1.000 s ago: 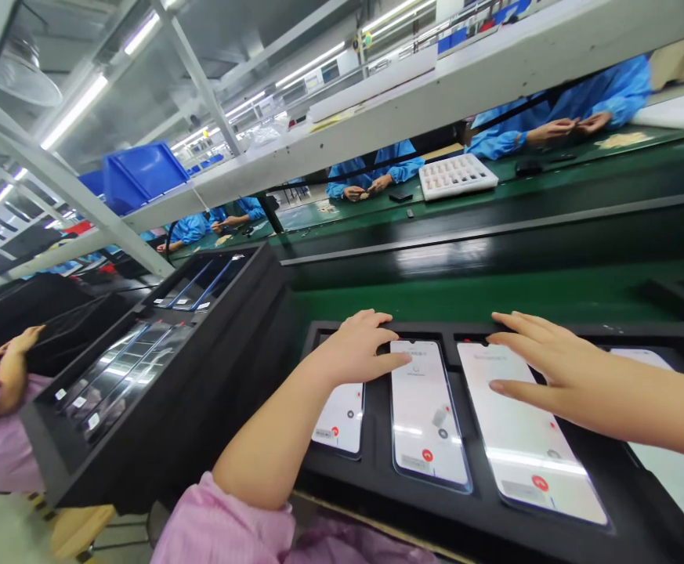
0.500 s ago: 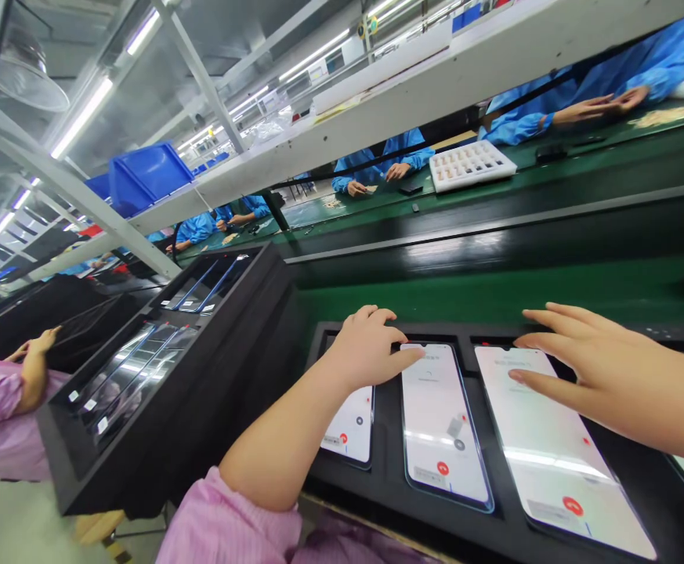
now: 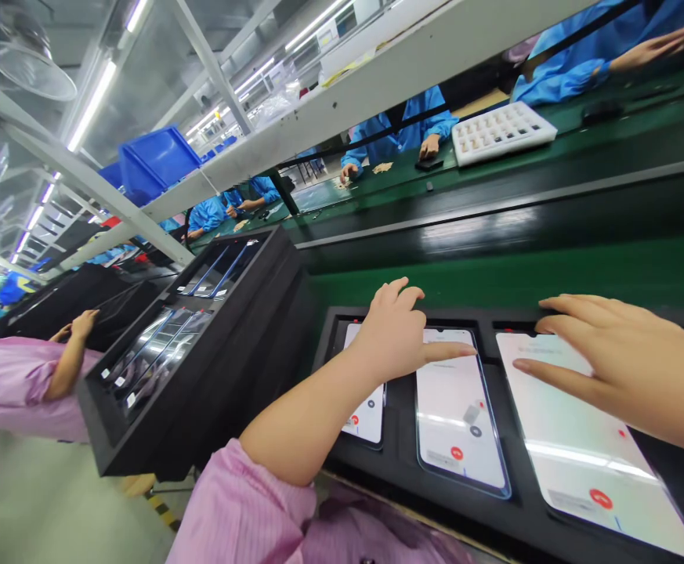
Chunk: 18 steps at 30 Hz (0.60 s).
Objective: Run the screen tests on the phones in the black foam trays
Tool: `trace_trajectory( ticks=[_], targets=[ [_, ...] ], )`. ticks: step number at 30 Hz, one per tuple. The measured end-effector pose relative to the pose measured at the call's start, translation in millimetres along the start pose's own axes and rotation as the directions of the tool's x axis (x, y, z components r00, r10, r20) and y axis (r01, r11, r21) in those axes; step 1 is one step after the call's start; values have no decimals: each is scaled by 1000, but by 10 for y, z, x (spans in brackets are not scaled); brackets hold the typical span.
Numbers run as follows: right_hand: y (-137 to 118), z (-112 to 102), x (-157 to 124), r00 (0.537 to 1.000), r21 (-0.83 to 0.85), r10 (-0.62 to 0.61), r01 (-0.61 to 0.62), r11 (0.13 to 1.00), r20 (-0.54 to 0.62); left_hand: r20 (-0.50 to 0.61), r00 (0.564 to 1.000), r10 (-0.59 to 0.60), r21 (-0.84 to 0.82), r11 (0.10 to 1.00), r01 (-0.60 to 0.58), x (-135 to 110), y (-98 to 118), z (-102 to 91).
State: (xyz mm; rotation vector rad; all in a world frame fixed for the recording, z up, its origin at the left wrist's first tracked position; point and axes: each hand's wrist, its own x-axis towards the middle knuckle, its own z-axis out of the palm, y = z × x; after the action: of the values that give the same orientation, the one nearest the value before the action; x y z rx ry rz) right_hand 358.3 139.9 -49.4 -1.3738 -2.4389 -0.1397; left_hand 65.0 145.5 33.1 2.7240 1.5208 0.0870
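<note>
Several smartphones with lit white screens lie face up in the slots of a black foam tray (image 3: 403, 423). Over the top of the middle smartphone (image 3: 456, 415) is my left hand (image 3: 392, 333), its thumb stretched across the screen and its fingers apart. That hand and forearm partly cover the left smartphone (image 3: 368, 407). My right hand (image 3: 606, 345) spreads over the upper part of the right smartphone (image 3: 588, 439), thumb pointing left above the screen. Neither hand grips anything. Whether the thumbs touch the glass, I cannot tell.
On the left, a stack of black foam trays (image 3: 200, 376) holds several dark-screened phones. Behind my tray runs a green bench (image 3: 494, 266). Across it, people in blue sleeves work near a white compartment tray (image 3: 503, 133). A person in pink (image 3: 30, 376) is at far left.
My left thumb has extended farther right across the middle phone's screen. My right hand remains over the right phone. The view has shifted slightly, and the middle screen's upper display looks different.
</note>
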Motion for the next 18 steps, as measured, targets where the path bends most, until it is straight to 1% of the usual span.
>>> trace_trajectory(
  ticks=[3, 6, 9, 11, 12, 13, 14, 15, 16, 17, 18],
  targets=[
    [-132, -139, 117, 1000, 128, 27, -29, 991, 15, -49, 999, 10, 24, 1000, -9, 2, 14, -2],
    [-236, -321, 201, 996, 180, 58, -70, 981, 75, -132, 991, -14, -22, 1000, 11, -31, 27, -42],
    [-317, -572, 205, 982, 245, 125, -157, 957, 143, -239, 970, -39, -168, 986, -2, -153, 1, -132],
    [-371, -768, 175, 963, 291, 189, -240, 926, 194, -290, 953, -84, -347, 938, -23, -276, -50, -192],
    [-399, -864, 156, 948, 314, 228, -291, 904, 221, -292, 947, -132, -465, 885, -20, -341, -79, -215],
    [-425, -952, 136, 932, 338, 264, -339, 878, 249, -269, 945, -185, -582, 813, -7, -405, -104, -233],
    [-448, -1029, 116, 916, 364, 296, -382, 850, 271, -212, 952, -220, -705, 709, 7, -467, -117, -245],
    [-466, -1090, 96, 903, 390, 318, -414, 822, 288, -116, 967, -226, -827, 561, 32, -524, -115, -252],
    [-479, -1134, 77, 895, 416, 334, -436, 798, 298, -9, 981, -195, -919, 388, 69, -576, -94, -255],
    [-487, -1162, 60, 890, 440, 342, -449, 778, 303, 94, 987, -128, -967, 225, 122, -623, -54, -256],
    [-490, -1176, 45, 887, 461, 344, -455, 762, 307, 183, 982, -41, -977, 103, 186, -664, 1, -255]
  ],
)
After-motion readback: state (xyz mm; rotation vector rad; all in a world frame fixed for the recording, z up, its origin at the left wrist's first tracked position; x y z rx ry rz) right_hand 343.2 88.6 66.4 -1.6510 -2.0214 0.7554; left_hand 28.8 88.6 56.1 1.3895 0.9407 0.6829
